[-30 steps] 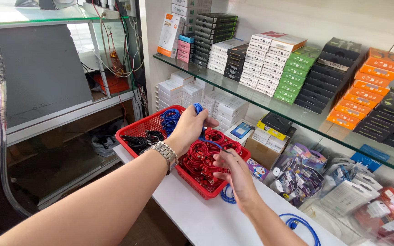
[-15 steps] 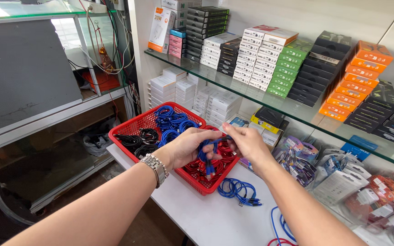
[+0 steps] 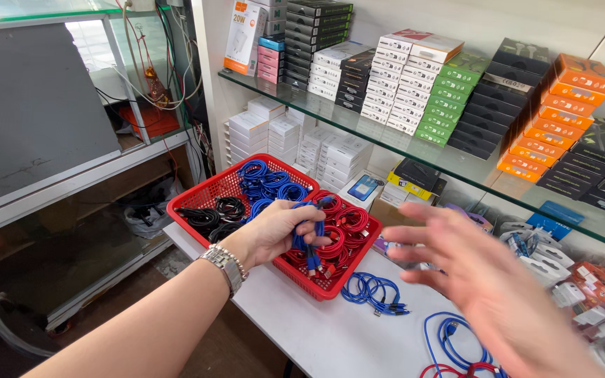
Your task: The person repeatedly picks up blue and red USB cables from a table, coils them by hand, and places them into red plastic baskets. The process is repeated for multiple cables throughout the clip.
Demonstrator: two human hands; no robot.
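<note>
A red plastic basket [image 3: 204, 187] on the white counter holds coiled blue cables [image 3: 267, 183], red cables [image 3: 348, 222] and black cables [image 3: 211, 213]. My left hand [image 3: 274, 231], with a metal watch on its wrist, hovers over the basket's near side and grips a bundled blue cable [image 3: 309, 238] whose ends hang down. My right hand [image 3: 477, 280] is blurred, fingers spread, holding nothing, above the counter to the right of the basket. A loose blue cable coil [image 3: 372, 290] lies on the counter just beyond the basket's corner.
More blue and red cables [image 3: 456, 343] lie at the counter's near right. A glass shelf [image 3: 358, 119] above carries stacked white, black, green and orange boxes. White boxes stand behind the basket. Bagged accessories [image 3: 596, 294] fill the right. A glass cabinet stands at left.
My right hand has let go of the blue cable and swung out to the right, open. My left hand keeps the cable over the basket.
</note>
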